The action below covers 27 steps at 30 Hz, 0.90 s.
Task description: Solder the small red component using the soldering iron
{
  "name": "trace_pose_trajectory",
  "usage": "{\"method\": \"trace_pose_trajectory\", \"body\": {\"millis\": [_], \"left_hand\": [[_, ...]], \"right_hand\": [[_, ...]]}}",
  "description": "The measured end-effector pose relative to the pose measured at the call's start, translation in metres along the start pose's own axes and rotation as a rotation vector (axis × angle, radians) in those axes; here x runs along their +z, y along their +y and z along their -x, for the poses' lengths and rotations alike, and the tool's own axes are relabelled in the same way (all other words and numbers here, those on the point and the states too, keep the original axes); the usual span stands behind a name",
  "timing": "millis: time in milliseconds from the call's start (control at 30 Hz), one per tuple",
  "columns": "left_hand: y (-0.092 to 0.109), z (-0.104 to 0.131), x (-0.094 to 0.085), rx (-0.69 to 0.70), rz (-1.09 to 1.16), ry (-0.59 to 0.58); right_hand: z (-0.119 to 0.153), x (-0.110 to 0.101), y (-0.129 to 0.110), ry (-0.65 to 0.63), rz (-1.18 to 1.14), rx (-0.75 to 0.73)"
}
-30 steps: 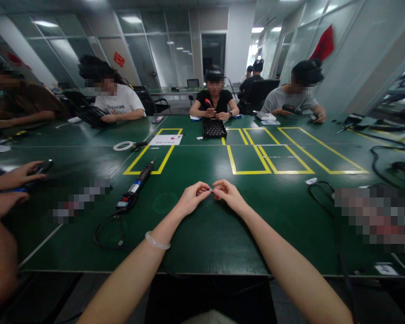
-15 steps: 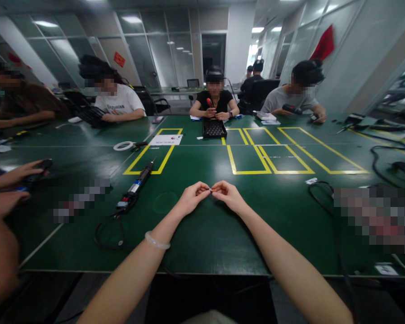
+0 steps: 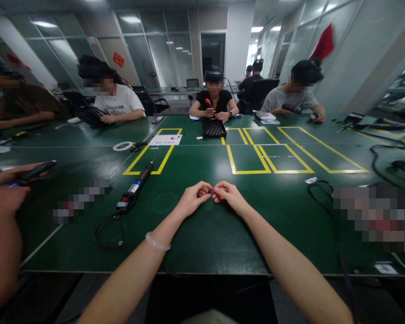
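Observation:
Above the green table [image 3: 202,243], my left hand [image 3: 196,197] and my right hand [image 3: 227,194] meet at the fingertips. Between them is a tiny red and dark piece [image 3: 211,191], pinched from both sides; its shape is too small to tell. A pale bracelet circles my left wrist. To the left of my left hand lies an electric screwdriver [image 3: 135,186], its tip pointing away from me and its black cable looping at the near end.
Yellow tape rectangles [image 3: 251,172] mark the table beyond my hands. A white sheet [image 3: 166,139] and a coiled white cable [image 3: 123,146] lie at left. Black cables run at right. At the left edge a person's hands hold a dark tool [image 3: 37,171]. Several people sit opposite, one behind a black tray [image 3: 214,129].
My fingers have shifted slightly around the tiny piece, and more red shows on it. At the left edge, the neighbour's dark tool has turned and moved slightly right.

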<state>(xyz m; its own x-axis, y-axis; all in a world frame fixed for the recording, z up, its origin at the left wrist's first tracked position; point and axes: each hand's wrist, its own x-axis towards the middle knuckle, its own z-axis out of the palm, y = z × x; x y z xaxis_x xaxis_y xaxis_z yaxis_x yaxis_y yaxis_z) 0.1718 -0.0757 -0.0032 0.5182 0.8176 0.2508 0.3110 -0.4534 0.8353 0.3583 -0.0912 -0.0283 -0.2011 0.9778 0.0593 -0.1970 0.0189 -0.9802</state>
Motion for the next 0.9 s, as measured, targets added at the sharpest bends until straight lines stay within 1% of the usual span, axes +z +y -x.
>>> {"method": "trace_pose_trajectory", "body": {"millis": [133,300,567,667,800,900], "left_hand": [[-0.002,0.0,-0.002,-0.021,-0.01,0.026],[-0.003,-0.001,-0.004,-0.061,-0.002,0.056],[-0.003,-0.001,-0.003,-0.077,-0.006,0.019],[-0.003,-0.001,-0.004,-0.077,-0.001,0.031],[0.004,-0.001,-0.015,-0.081,-0.032,0.124],[0.011,0.004,-0.033,-0.075,-0.159,0.192]], "right_hand": [[0.0,0.001,0.0,-0.038,-0.009,0.0],[-0.001,0.002,0.003,-0.041,-0.012,-0.062],[-0.004,0.0,0.009,-0.058,0.044,-0.122],[-0.005,-0.003,0.01,-0.044,0.09,-0.141],[-0.005,-0.006,0.009,-0.001,0.185,-0.172],[-0.005,-0.007,0.008,0.009,0.217,-0.182]]}}
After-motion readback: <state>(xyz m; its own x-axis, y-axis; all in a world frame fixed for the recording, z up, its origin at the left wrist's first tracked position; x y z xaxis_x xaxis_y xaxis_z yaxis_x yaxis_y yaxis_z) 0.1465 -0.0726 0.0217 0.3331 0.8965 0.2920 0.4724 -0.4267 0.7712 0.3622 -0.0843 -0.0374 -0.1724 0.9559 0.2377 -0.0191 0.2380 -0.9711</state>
